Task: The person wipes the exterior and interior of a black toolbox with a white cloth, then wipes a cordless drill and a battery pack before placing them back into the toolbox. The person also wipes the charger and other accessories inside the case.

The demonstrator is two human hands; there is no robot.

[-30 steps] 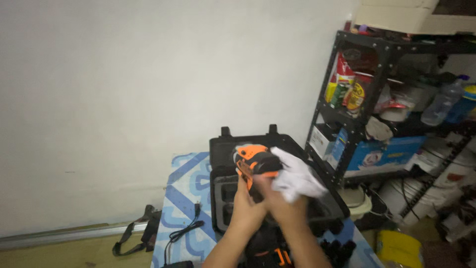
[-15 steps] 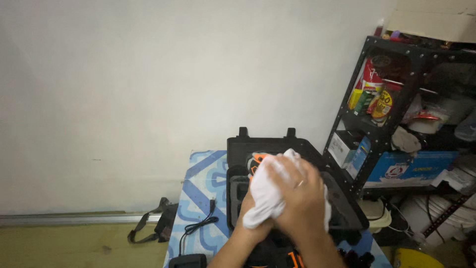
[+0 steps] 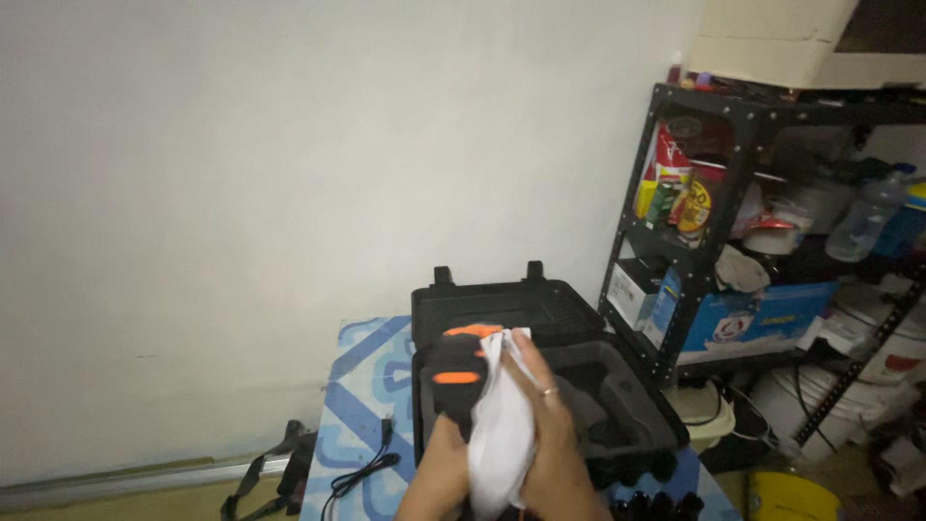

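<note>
My left hand (image 3: 439, 473) grips a black and orange power tool (image 3: 458, 371) from below, over an open black tool case (image 3: 627, 405). My right hand (image 3: 550, 439), with a ring on one finger, presses a white cloth (image 3: 502, 434) against the tool's right side. The cloth hangs down between my two hands and hides much of the tool's body. The case's lid (image 3: 502, 299) stands open behind, toward the white wall.
The case rests on a blue and white patterned surface (image 3: 362, 386) with a black cable (image 3: 362, 473) on it. A black strap (image 3: 265, 478) lies on the floor at left. A black metal shelf rack (image 3: 772, 222) full of boxes, bottles and packets stands at right, with buckets (image 3: 892, 352) below.
The cloth has slid from over the top of the tool down to its right side, uncovering the orange top. The view has shifted slightly.
</note>
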